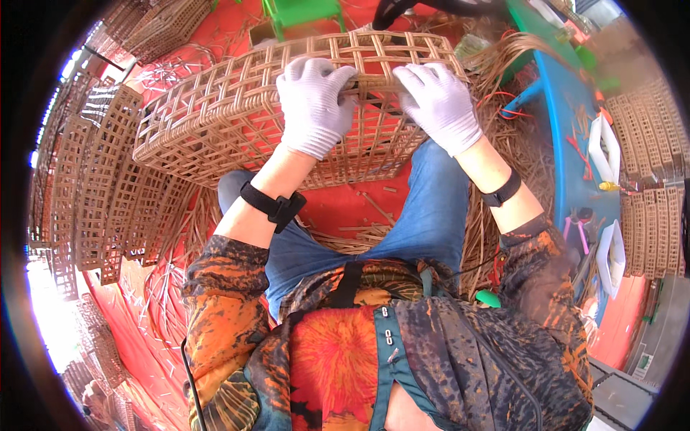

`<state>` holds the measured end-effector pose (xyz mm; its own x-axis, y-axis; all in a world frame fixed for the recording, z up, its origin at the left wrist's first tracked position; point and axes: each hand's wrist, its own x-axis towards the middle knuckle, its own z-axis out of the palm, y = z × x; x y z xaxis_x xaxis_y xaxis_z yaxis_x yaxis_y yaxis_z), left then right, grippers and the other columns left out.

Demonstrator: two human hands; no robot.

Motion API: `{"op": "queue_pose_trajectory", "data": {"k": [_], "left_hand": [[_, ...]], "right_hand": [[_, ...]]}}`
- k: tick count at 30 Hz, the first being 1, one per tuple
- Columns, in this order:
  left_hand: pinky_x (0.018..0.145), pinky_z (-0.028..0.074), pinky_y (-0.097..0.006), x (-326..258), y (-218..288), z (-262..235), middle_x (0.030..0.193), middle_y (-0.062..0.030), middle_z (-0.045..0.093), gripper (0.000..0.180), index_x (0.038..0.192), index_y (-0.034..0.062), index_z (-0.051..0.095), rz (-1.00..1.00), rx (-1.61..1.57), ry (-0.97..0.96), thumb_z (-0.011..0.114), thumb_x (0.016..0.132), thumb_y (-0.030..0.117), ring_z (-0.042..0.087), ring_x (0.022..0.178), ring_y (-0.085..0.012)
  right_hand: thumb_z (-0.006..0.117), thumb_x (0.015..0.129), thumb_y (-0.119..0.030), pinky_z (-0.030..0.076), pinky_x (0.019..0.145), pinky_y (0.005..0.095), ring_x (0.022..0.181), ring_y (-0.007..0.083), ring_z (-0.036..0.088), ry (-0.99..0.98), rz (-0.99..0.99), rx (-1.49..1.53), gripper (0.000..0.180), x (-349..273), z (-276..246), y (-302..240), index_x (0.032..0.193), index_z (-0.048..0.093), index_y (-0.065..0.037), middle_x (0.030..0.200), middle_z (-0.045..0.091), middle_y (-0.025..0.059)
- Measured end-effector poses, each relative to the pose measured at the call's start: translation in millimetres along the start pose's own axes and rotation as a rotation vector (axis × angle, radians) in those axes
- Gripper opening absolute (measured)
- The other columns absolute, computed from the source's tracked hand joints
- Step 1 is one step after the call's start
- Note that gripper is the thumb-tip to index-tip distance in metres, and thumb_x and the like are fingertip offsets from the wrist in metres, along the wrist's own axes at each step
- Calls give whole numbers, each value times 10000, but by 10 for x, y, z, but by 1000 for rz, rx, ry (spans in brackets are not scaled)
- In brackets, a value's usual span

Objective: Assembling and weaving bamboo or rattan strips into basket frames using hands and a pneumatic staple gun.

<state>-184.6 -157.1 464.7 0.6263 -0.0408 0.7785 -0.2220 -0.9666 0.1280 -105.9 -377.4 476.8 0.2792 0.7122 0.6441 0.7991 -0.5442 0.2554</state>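
A brown woven basket [208, 118] with an open lattice lies in front of me, against my knees. My left hand [314, 104], in a white knit glove, is closed on the basket's upper band, its thumb and forefinger bent toward the middle. A short way to the right, my right hand [440, 104], gloved the same way, curls its fingers over that same band. Between the hands the band runs past a gap in the weave. Some fingertips are hidden by the gloves and the cane strips, so any thin strand between them cannot be made out.
Stacked woven panels [93, 179] stand at the left. On the right is a blue table [560, 136] carrying white-handled tools and a pink item. Loose cane strips [510, 54] pile beside it. A green stool [305, 11] stands on the red floor covering [330, 205] beyond the basket.
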Motion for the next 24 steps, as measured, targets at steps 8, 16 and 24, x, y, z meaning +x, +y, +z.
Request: {"op": "queue_pose_trajectory", "data": {"k": [8,16,24], "left_hand": [[876,409,-438,18,-27,57,971,8,621,235,856,198,762,-44,-138,115,760,633,123,547,1042,-275],[906,430,-416,0,-88,-69,1030,-4,659,332,1020,185,752,35,-171,12,749,693,127,588,1029,-262],[989,396,-454,-178,-805,-869,1190,-12,638,561,1202,221,675,-97,267,-324,844,668,252,583,1127,-253]], "right_hand": [[743,775,-147,532,877,374,1002,259,611,65,83,134,353,-2,37,-4,1120,673,-110,1060,669,59],[735,794,-208,519,858,400,976,263,617,-109,194,100,316,107,-161,-79,1097,672,-148,1026,649,44],[805,740,-321,459,904,429,1039,263,563,-49,39,171,518,616,-58,-722,1193,631,-141,1108,600,55]]}}
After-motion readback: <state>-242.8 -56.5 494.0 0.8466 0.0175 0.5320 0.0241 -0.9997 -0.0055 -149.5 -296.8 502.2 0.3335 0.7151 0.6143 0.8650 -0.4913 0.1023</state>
